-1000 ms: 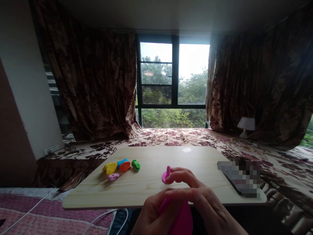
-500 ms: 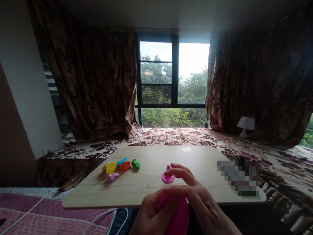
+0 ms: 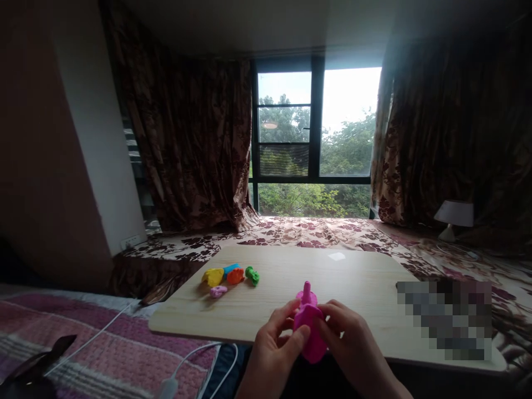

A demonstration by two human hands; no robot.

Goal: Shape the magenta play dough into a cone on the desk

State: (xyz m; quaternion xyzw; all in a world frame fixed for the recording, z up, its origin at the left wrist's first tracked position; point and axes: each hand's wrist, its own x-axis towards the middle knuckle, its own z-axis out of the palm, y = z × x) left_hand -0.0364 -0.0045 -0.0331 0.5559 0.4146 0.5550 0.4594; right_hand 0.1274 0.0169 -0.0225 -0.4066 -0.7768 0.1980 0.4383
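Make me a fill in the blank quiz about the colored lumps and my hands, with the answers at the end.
1. The left hand and right hand hold a flattened piece in a bright shade of ____.
2. On the table, the lump farthest left is ____.
3. The lump immediately right of the orange lump is ____.
4. The white lamp appears to the ____ of the window.

Answers: pink; yellow; green; right.

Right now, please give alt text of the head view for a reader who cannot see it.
A person's left hand and right hand hold a flattened pink clay-like piece at a pale table. Beyond it, a pink stem points up; five coloured lumps lie to the left, with a window behind.
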